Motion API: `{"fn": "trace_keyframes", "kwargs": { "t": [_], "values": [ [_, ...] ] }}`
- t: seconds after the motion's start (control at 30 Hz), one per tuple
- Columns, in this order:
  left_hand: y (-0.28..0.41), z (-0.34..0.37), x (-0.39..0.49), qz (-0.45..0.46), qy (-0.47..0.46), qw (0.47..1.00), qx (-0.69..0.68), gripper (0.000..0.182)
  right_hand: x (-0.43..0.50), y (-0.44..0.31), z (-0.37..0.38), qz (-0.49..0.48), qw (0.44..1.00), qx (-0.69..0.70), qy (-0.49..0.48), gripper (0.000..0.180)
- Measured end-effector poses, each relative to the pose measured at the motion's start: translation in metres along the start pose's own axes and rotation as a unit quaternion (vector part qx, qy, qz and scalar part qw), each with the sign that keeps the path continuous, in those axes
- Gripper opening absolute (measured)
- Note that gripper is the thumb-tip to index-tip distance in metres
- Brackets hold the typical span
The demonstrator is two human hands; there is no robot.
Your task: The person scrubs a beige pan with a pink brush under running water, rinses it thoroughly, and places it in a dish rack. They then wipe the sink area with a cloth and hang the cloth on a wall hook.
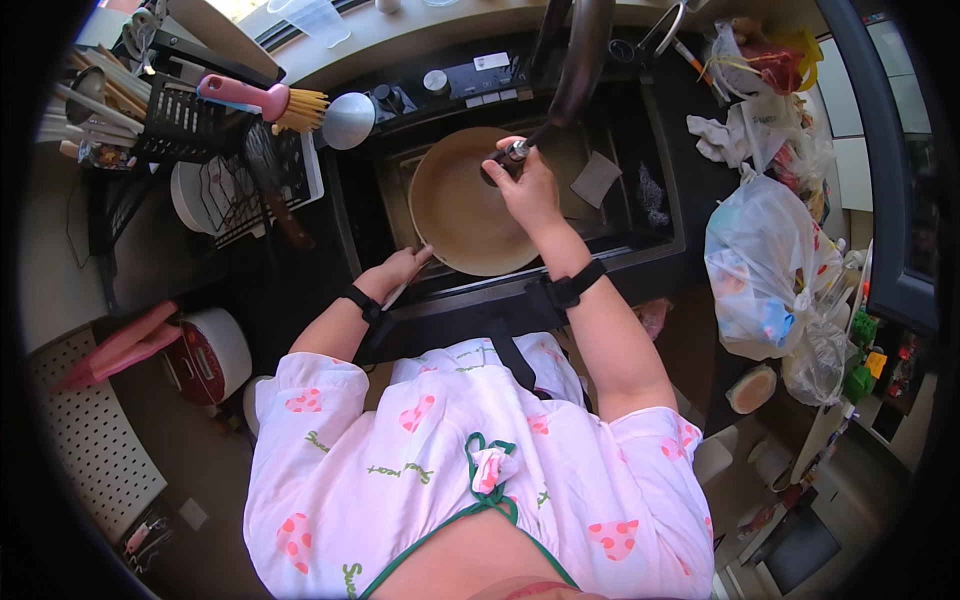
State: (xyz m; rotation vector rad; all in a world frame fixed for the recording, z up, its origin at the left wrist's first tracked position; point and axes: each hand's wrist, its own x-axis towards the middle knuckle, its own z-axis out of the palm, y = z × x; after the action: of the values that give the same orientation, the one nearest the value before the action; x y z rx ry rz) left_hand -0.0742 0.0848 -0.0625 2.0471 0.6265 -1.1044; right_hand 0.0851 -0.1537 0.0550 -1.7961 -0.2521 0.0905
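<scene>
A wide tan frying pan (pixel 465 217) rests in the dark sink (pixel 664 251), its inside facing up. My left hand (pixel 399 268) grips its pale handle at the near left rim, and part of that handle is hidden under the fingers. Over the pan's far right side, my right hand (pixel 529 187) is closed around the dark spray head (pixel 499 171) of the tap. The tap's dark neck (pixel 581 67) rises behind it. I cannot make out any water running. A grey cloth (pixel 597 179) lies right of the pan, with a steel-wool scourer (pixel 652 196) further right.
A pink-handled brush (pixel 244 96) and a utensil holder (pixel 180 112) stand at the left, above a dish rack (pixel 296 169). A metal bowl (pixel 349 120) is by the sink's back-left corner. Filled plastic bags (pixel 757 270) crowd the right counter. A red-and-white rice cooker (pixel 214 352) sits lower left.
</scene>
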Motion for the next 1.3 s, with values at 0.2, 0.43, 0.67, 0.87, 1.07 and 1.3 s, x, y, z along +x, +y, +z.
{"fn": "trace_keyframes", "kwargs": {
  "t": [0.2,0.43,0.67,0.87,1.07,1.3],
  "values": [
    [-0.020,0.003,-0.030,0.090,0.010,0.974,0.206,0.040,0.002,0.010,-0.031,0.052,0.998,-0.003,-0.046,0.033],
    [0.013,-0.028,-0.069,0.089,-0.202,0.973,-0.060,0.026,-0.021,-0.004,0.011,0.108,0.965,0.218,-0.101,0.034],
    [0.051,-0.022,-0.097,0.104,-0.309,0.850,-0.413,0.019,-0.025,-0.009,-0.030,0.099,0.990,0.026,-0.095,0.031],
    [0.074,0.007,-0.101,-0.028,-0.369,0.663,-0.651,0.011,-0.025,-0.010,-0.006,0.137,0.975,0.141,-0.104,0.031],
    [0.083,0.019,-0.110,-0.045,-0.410,0.516,-0.751,0.006,-0.015,0.001,-0.028,0.086,0.989,0.017,-0.122,0.029],
    [0.107,0.029,-0.125,-0.051,-0.350,0.586,-0.729,0.010,-0.007,0.013,-0.061,0.044,0.986,-0.049,-0.151,0.032]
  ]
}}
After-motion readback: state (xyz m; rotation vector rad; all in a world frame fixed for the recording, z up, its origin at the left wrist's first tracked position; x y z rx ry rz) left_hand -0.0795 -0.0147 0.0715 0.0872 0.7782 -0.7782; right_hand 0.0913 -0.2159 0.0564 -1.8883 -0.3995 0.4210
